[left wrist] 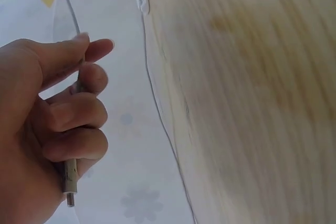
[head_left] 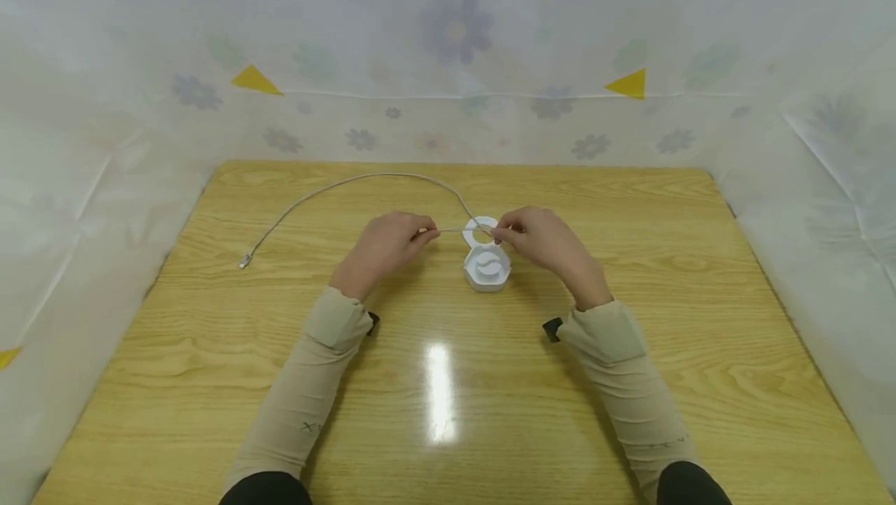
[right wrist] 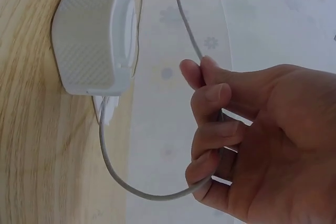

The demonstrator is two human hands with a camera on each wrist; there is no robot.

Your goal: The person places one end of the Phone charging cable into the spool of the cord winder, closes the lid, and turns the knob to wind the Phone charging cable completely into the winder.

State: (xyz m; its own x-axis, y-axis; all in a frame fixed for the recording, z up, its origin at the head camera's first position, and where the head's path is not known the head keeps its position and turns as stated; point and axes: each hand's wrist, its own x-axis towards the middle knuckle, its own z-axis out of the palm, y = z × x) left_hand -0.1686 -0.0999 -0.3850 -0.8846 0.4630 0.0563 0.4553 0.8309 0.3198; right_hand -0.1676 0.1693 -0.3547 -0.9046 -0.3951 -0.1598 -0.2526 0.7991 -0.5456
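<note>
A thin light-grey charging cable [head_left: 381, 174] arcs over the table, its one plug [head_left: 244, 261] lying at the left. My left hand [head_left: 386, 250] pinches the cable, and the other plug [left wrist: 70, 179] pokes out below its curled fingers in the left wrist view. Thumb and forefinger of my right hand [head_left: 549, 244] grip the same cable, so a short stretch runs straight between the hands. From the right hand it loops down to a white hexagonal cable case [right wrist: 86, 35]. This case stands on the table between the hands, its ring-shaped lid [head_left: 470, 239] flipped open behind it.
The wooden table [head_left: 448, 349] is backed and flanked by a pale flowered curtain [head_left: 448, 124]. Yellow triangles [head_left: 628, 85] mark the curtain. Glare shows on the tabletop in front of the case.
</note>
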